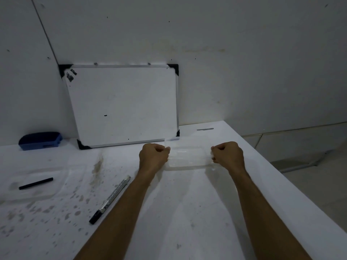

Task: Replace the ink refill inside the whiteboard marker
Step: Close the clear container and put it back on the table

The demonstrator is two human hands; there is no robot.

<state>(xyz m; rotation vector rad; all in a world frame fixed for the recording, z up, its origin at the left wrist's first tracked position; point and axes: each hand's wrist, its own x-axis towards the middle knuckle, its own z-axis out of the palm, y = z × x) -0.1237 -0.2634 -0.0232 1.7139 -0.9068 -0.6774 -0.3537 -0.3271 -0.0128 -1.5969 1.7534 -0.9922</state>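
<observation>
A whiteboard marker (110, 198) with a black cap lies diagonally on the white table (169, 212), left of my left forearm. Further left, a thin black ink refill (36, 183) rests on a clear plastic lid (37, 182). My left hand (154, 156) and my right hand (227, 155) both grip the short ends of a clear plastic container (189, 158), which sits on the table in front of the whiteboard. What the container holds cannot be made out.
A small whiteboard (124, 104) leans against the wall at the back. A blue eraser (40, 140) sits at the far left. The table's right edge (281, 184) runs diagonally; the floor lies beyond it. Ink stains dot the left half of the table.
</observation>
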